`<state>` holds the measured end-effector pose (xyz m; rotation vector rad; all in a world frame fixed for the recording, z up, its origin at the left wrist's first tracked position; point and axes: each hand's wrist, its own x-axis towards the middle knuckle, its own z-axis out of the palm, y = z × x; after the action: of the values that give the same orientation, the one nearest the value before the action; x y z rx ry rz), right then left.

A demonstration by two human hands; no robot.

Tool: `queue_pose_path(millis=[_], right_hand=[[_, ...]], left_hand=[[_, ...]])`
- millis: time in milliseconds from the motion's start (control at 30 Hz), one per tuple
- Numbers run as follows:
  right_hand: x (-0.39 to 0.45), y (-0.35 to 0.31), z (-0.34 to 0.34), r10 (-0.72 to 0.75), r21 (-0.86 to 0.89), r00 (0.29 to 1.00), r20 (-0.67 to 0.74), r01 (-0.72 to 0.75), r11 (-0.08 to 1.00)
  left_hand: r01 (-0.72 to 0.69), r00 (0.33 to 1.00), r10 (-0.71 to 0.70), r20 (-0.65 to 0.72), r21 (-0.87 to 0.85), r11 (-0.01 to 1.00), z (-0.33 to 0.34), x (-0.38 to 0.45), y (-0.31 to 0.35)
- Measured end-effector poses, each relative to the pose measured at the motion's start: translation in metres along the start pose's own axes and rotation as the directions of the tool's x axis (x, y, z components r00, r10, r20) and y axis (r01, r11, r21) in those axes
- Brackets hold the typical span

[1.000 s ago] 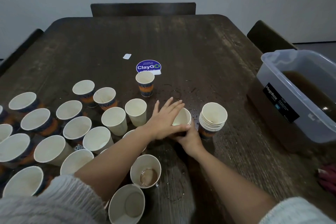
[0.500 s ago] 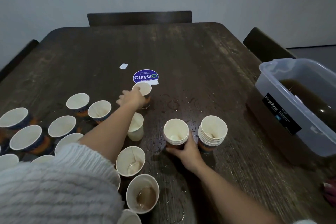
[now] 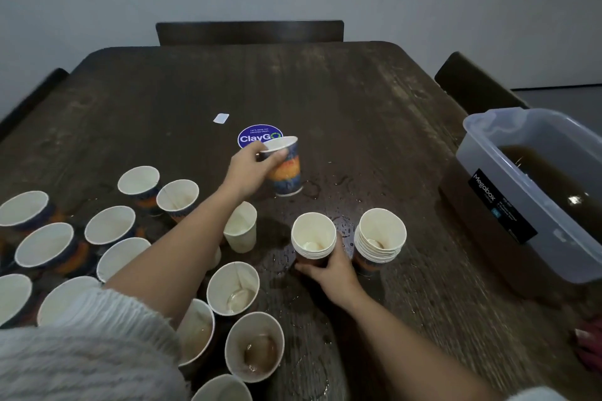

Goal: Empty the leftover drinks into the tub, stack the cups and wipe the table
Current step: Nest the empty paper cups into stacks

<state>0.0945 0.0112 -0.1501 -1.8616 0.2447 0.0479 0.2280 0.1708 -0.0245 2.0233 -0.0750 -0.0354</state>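
My left hand (image 3: 250, 169) grips a blue-and-orange paper cup (image 3: 286, 172) by its rim, lifted and tilted just above the table near the round ClayGo sticker (image 3: 252, 137). Closer to me, my right hand (image 3: 329, 270) holds the base of a short stack of cups (image 3: 313, 234). A taller stack (image 3: 379, 238) stands right beside it. Several loose cups (image 3: 110, 225) crowd the left and near side; one near cup (image 3: 255, 348) holds brown drink. The clear plastic tub (image 3: 508, 205) at the right holds brown liquid.
The dark wooden table (image 3: 325, 91) carries drops and wet rings around the stacks. A small white label (image 3: 221, 118) lies beyond the sticker. Chairs (image 3: 249, 32) stand at the far, left and right sides. Something red (image 3: 589, 348) shows at the right edge.
My left hand left the stack, reached to the cup by the sticker, took hold of it and raised it tilted. My right hand stayed on the short stack.
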Motion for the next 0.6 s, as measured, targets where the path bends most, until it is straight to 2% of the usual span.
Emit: queue_pose_path(millis=[67,200,400,500,600], right_hand=[[-0.001,-0.01,-0.003,0.014,-0.025,0.999,0.029,-0.013,1.0],[-0.001,-0.026,-0.012,0.041,-0.06,0.996,0.078,-0.036,0.998],[-0.016,-0.042,-0.012,0.031,-0.056,0.999,0.006,-0.031,0.998],[-0.022,-0.053,-0.014,0.012,-0.013,0.999,-0.039,-0.013,1.0],[-0.029,-0.074,-0.025,-0.03,-0.002,0.995,-0.092,0.03,1.0]], left_hand=[[-0.039,0.999,0.041,0.021,-0.077,0.996,0.003,-0.017,0.013],[-0.076,0.986,0.092,0.137,-0.117,0.99,0.009,-0.045,0.022],[-0.219,0.961,0.206,0.185,0.049,0.975,0.017,-0.079,0.011],[-0.216,0.937,0.199,0.287,0.026,0.976,0.021,-0.091,0.006],[-0.205,0.934,0.207,0.292,-0.038,0.978,0.026,-0.101,0.019]])
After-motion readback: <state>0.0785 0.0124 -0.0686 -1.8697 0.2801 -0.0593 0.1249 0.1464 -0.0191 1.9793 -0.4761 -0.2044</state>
